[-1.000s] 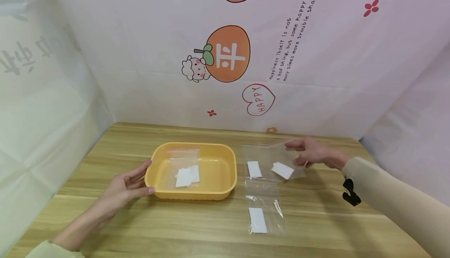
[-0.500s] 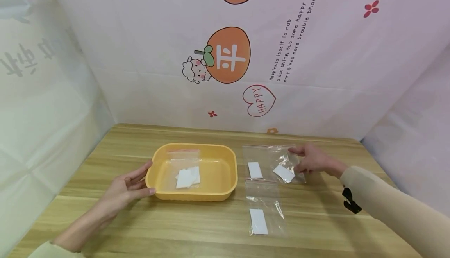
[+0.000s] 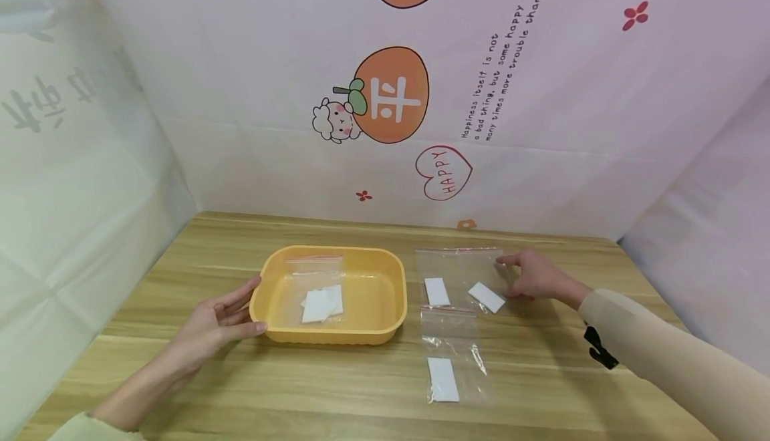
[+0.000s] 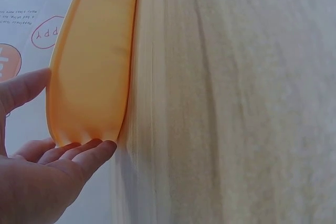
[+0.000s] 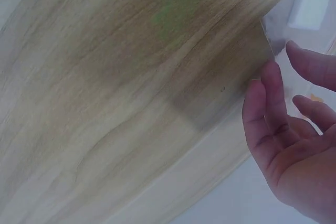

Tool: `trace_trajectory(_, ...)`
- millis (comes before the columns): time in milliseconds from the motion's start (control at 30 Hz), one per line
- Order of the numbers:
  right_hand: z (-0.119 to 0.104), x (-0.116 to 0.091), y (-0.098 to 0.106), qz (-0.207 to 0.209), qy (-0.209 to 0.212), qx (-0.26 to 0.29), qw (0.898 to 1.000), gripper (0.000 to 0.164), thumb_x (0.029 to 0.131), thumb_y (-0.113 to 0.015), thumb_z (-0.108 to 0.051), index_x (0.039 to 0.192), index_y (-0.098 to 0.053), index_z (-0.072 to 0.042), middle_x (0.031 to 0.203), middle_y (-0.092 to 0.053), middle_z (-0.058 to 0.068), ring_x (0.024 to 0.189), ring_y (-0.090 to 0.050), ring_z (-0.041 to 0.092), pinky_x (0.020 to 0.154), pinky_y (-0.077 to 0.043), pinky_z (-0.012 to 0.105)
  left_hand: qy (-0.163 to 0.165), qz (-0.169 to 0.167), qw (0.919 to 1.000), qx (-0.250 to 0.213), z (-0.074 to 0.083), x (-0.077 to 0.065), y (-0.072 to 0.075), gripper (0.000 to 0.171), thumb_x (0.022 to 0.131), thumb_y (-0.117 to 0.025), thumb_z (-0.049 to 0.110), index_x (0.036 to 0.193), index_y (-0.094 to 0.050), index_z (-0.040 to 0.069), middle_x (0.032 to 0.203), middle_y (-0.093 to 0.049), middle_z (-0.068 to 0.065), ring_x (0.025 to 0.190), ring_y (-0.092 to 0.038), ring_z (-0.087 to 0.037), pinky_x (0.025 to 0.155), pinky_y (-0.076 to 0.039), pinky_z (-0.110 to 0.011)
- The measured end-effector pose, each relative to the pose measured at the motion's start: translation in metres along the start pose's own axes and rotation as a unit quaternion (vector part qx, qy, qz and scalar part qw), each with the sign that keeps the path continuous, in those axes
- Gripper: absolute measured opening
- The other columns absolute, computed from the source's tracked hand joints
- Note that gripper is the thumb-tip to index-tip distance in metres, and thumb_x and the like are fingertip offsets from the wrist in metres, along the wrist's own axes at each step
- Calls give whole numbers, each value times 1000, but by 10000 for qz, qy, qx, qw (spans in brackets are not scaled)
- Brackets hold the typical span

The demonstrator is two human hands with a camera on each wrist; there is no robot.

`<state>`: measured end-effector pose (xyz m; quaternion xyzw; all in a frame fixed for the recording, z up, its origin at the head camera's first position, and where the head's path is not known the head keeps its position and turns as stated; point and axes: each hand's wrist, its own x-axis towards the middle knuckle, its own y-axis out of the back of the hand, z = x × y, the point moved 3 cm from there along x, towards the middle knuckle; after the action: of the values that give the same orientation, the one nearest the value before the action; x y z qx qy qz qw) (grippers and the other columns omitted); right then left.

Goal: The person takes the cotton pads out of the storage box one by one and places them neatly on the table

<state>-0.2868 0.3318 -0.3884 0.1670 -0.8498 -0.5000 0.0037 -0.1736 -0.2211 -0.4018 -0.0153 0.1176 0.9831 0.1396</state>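
My left hand [image 3: 207, 324] touches the left end of a yellow plastic basin [image 3: 333, 337], thumb at the near corner, fairly straight fingers along the end wall. A clear zip bag [image 3: 315, 264] with white flat pieces [image 3: 321, 304] lies in the basin. My right hand [image 3: 535, 277] is at the right edge of a clear bag [image 3: 481, 270] holding a white rectangular piece [image 3: 487, 297]. In the right wrist view its fingertips [image 5: 273, 72] are slightly apart beside the bag's edge. Left of it, a white piece [image 3: 437, 292] also lies under clear plastic.
Nearer the front lies another clear zip bag [image 3: 469, 334] with a white piece [image 3: 443, 379]. The wood-grain table [image 3: 337, 394] meets a printed cloth backdrop [image 3: 271, 167] at the back, with cloth at both sides too.
The raised, wrinkled bag at my right hand has settled flat on the table. That hand has moved slightly nearer. The left hand and basin hold their place.
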Motion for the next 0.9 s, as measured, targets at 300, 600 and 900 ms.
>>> trace_trajectory(300, -4, -6, -1, -46, 315, -361, 9988, 63, 81, -86, -7, 136, -63, 12, 137, -59, 37, 63, -64, 23, 57, -58, 40, 23, -1, 10000, -41, -1, -1, 0, 90, 97, -78, 15, 166, -23, 2, 167, -24, -26, 144, -40, -50, 105, -51, -33)
trace_trajectory(600, -4, -8, -5, 3, 744, -885, 9933, 58, 80, -87, -12, 131, -68, 10, 135, -62, 34, 110, -61, 39, 88, -55, 52, -6, -12, 9999, -135, -1, 0, 0, 89, 97, -78, 14, 166, -23, 0, 167, -23, -27, 144, -39, -50, 103, -51, -30)
trace_trajectory(900, -16, -9, 3, 69, 737, -863, 9935, 47, 88, -78, -9, 129, -69, 10, 137, -60, 35, 125, -56, 54, 95, -51, 59, -56, -34, 9998, -200, -2, 0, 1, 89, 97, -78, 13, 166, -23, 0, 167, -24, -27, 144, -41, -50, 102, -52, -29)
